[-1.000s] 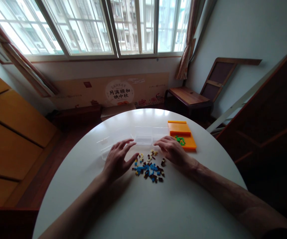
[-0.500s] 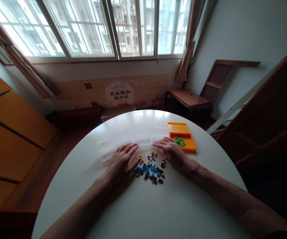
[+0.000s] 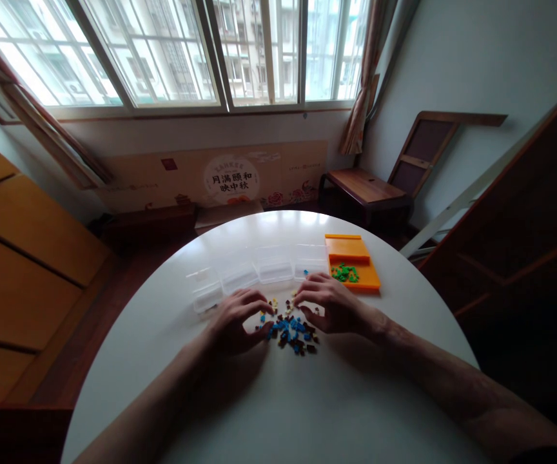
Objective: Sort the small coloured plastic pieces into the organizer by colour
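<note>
A heap of small blue, brown and yellow bricks (image 3: 291, 330) lies on the round white table (image 3: 278, 399). My left hand (image 3: 237, 317) rests at the heap's left edge, fingers curled toward the bricks. My right hand (image 3: 327, 303) hovers over the heap's right side with its fingers bent down onto the pieces. Whether either hand pinches a brick is hidden. An orange tray (image 3: 356, 264) with several green bricks (image 3: 345, 273) sits just right of my right hand.
A row of clear plastic boxes (image 3: 252, 274) stands behind the heap. Beyond the table are a wooden chair (image 3: 370, 187), a printed cardboard panel (image 3: 230, 177) under the window, and wooden cabinets (image 3: 22, 258) at left.
Both hands have drawn back from the clear boxes toward me and curled their fingers in around the heap of bricks.
</note>
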Demonstrator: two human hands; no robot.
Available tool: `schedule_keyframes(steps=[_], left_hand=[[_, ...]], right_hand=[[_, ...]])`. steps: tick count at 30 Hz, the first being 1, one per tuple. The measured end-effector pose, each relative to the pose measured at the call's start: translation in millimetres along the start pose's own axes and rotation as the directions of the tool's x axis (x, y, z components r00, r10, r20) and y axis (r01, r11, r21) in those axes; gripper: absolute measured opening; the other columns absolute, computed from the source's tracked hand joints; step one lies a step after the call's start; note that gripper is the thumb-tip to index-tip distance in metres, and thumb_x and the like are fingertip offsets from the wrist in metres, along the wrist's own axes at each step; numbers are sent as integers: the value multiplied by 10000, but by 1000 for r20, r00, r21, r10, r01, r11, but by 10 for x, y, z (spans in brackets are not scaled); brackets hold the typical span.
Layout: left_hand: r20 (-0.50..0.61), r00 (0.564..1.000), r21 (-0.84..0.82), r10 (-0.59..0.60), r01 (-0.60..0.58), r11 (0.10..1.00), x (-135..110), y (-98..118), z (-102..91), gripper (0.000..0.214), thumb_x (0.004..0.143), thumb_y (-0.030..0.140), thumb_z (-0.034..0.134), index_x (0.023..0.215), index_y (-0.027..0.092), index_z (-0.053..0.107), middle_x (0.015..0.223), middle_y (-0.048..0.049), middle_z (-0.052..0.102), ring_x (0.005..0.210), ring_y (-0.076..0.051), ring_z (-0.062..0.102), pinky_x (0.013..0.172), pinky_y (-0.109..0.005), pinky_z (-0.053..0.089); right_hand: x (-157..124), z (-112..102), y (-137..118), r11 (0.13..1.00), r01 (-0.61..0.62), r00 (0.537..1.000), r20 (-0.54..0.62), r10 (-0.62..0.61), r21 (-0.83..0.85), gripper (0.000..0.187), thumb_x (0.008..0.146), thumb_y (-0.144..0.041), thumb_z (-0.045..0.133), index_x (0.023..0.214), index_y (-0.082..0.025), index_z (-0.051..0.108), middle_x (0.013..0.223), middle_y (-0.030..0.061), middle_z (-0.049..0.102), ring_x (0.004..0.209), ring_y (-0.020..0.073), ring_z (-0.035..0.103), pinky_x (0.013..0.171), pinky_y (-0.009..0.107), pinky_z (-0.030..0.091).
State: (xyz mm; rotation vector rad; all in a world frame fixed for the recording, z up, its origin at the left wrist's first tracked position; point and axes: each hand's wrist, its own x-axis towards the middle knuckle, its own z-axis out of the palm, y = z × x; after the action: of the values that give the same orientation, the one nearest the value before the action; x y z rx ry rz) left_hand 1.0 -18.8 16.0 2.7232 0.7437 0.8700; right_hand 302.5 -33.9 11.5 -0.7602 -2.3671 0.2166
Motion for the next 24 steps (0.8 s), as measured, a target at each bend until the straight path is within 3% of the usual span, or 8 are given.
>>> schedule_keyframes(steps=[3, 6, 9, 15, 24], left_hand=[[45, 998, -111, 39, -34, 993, 0, 13, 18, 107, 951, 309, 758, 1040, 254, 781, 986, -54, 764, 868, -195, 712, 791, -331, 582], [91, 994, -150, 52, -38, 988, -10, 2, 53, 59, 947, 293, 754, 982, 255, 783, 938, -38, 757, 809, -175, 695, 761, -313, 576], [75, 997, -130, 27, -17, 991, -25, -17, 91, 64, 924, 254, 744, 971, 255, 787, 947, -33, 763, 804, -168, 699, 744, -297, 574], [57, 997, -82, 43, -39, 996, -28, -52, 130, 76, 932, 284, 739, 973, 255, 796, 928, -29, 765, 775, -159, 702, 719, -281, 578], [47, 998, 28, 43, -45, 999, -20, -59, 119, 122, 986, 352, 732, 979, 249, 795, 955, -41, 787, 790, -172, 712, 723, -288, 580]], right_hand=[[3, -45, -63, 998, 30, 991, 128, -38, 61, 132, 932, -203, 723, 1048, -265, 740, 1037, 27, 777, 982, 227, 672, 1024, 418, 532], [12, -74, -94, 998, 24, 984, 172, -34, 62, 91, 946, -314, 765, 994, -253, 719, 991, 27, 744, 942, 214, 651, 998, 400, 532], [22, -83, -114, 998, 35, 982, 184, -43, 48, 140, 951, -369, 779, 969, -249, 709, 964, 20, 719, 918, 203, 635, 976, 385, 527], [24, -59, -133, 998, 25, 984, 177, -36, 65, 31, 951, -234, 728, 976, -254, 729, 972, 8, 739, 944, 198, 657, 1000, 380, 515], [22, -16, -52, 996, 39, 983, 174, -51, 74, 51, 968, -298, 812, 986, -264, 778, 1010, 9, 786, 993, 196, 700, 1050, 379, 525]])
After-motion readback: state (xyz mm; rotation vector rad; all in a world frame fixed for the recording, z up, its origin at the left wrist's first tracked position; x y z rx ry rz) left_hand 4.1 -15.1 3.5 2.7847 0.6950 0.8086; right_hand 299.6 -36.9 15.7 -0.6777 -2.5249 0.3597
